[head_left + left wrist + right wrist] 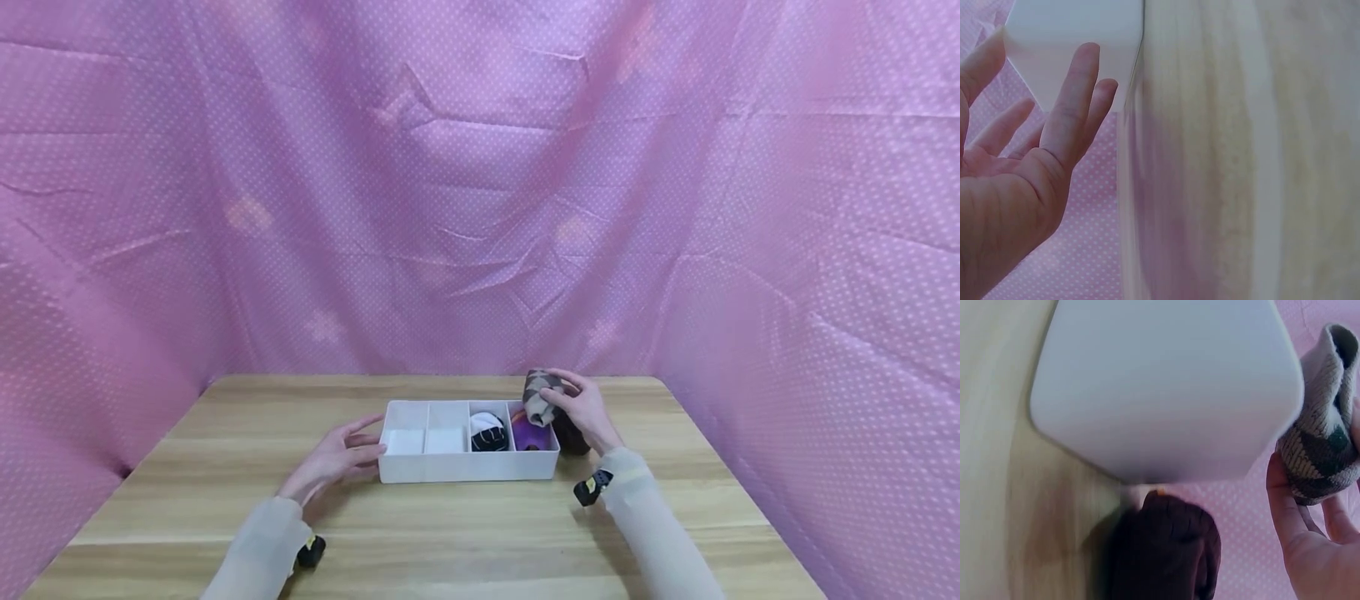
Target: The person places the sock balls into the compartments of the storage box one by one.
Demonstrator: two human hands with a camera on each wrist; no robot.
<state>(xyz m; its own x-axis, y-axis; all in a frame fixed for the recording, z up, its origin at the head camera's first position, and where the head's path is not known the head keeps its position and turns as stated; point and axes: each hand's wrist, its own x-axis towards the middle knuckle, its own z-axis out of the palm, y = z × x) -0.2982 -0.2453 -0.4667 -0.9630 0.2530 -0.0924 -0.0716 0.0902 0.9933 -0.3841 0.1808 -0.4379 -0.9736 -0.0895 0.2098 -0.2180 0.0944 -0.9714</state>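
Observation:
My right hand (588, 408) grips a rolled beige and brown checkered sock (538, 396) above the right end of a white divided box (465, 468). In the right wrist view the sock (1319, 434) sits between thumb and fingers, just off the box's rim. At the box's left end, my left hand (337, 457) has its fingers extended, fingertips at the end wall. A purple bundle (530, 433) lies in the rightmost compartment, partly under the held sock. Beside it, another compartment contains a black and white bundle (489, 433).
A dark brown rolled sock (1163, 550) lies on the wooden table (450, 542) against the box's right side, partly behind my right hand in the head view. The two left compartments show bare white floors. A pink dotted cloth (450, 208) hangs around the table.

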